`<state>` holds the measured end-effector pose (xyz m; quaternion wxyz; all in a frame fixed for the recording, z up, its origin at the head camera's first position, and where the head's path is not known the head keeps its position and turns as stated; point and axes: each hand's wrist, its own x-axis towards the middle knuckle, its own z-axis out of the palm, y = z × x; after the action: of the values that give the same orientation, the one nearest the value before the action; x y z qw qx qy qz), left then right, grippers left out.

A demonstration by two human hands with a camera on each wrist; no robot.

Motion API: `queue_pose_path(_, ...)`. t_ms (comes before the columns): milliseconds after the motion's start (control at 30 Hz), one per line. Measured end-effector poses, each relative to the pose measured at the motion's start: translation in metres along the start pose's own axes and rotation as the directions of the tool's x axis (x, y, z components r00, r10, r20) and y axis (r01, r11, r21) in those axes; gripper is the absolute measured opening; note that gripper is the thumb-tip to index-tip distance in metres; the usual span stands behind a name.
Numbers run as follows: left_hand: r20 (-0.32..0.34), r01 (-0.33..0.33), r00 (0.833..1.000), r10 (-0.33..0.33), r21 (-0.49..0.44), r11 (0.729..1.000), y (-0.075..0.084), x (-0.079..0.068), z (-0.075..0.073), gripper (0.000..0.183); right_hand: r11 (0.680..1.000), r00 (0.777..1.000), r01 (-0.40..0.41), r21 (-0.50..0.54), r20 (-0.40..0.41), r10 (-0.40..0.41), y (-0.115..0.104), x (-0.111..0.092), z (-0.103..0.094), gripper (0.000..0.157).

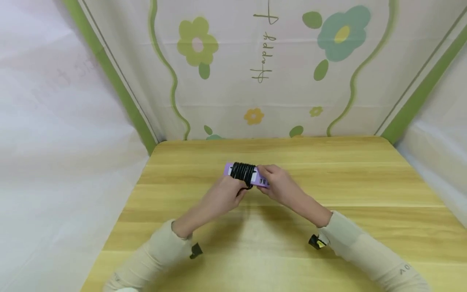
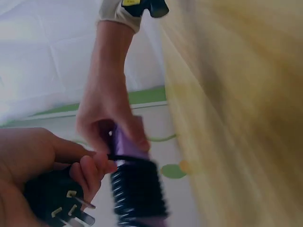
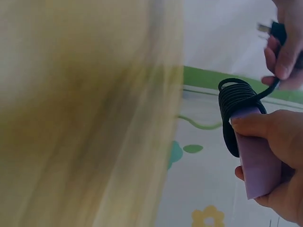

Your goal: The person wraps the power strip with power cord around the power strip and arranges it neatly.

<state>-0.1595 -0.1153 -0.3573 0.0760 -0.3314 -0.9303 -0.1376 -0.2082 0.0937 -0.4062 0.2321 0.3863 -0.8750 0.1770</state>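
Observation:
A purple power strip (image 1: 257,180) with USB ports is held up over the table, a black cord (image 1: 243,170) wound round it in several tight turns. My right hand (image 1: 282,184) grips one end of the strip, thumb on one face and fingers behind. At the wound part, my left hand (image 1: 223,196) pinches the cord's loose end between thumb and fingers. In the left wrist view, the black plug (image 2: 59,196) lies inside that same hand with its metal prongs pointing out. From the right wrist view, the cord runs from the turns up to the left hand.
The wooden table (image 1: 284,251) lies beneath both hands. A white curtain (image 1: 226,89) with printed flowers hangs behind its far edge, and white sheets (image 1: 65,170) close off the sides. Each sleeve bears a small black wrist device (image 1: 316,242).

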Motion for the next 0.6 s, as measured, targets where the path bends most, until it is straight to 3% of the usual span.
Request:
queue_pose_path(67,0.042,-0.071,0.997,0.065,0.148,0.986,-0.002,0.003,-0.006,0.011,0.998,0.998,0.058,-0.013,0.008,-0.058,-0.004,-0.005,0.006,0.057)
queue_pose_path(133,0.145,-0.160,0.981,0.129,0.231,0.960,-0.006,0.009,-0.013,0.014,0.995,0.995,0.100,0.001,0.027,-0.100,-0.007,-0.010,0.012,0.057)
queue_pose_path(200,0.257,-0.258,0.947,0.191,0.258,0.931,-0.010,0.016,-0.021,0.015,0.989,0.988,0.146,0.013,0.044,-0.147,-0.010,-0.014,0.015,0.057)
queue_pose_path(300,0.375,-0.368,0.884,0.280,0.187,0.911,-0.019,0.026,-0.029,0.015,0.984,0.982,0.164,0.068,0.088,-0.170,-0.016,-0.020,0.013,0.061)
queue_pose_path(400,0.385,-0.428,0.848,0.364,0.091,0.899,-0.027,0.031,-0.031,0.020,0.979,0.977,0.168,0.119,0.110,-0.181,-0.022,-0.025,0.006,0.063)
queue_pose_path(467,0.356,-0.462,0.837,0.416,0.051,0.886,-0.031,0.031,-0.031,0.023,0.970,0.974,0.186,0.154,0.098,-0.203,-0.026,-0.027,0.000,0.061)
queue_pose_path(600,0.239,-0.572,0.812,0.532,0.142,0.808,-0.036,0.031,-0.029,0.031,0.945,0.963,0.255,0.206,0.034,-0.267,-0.033,-0.029,-0.008,0.058)
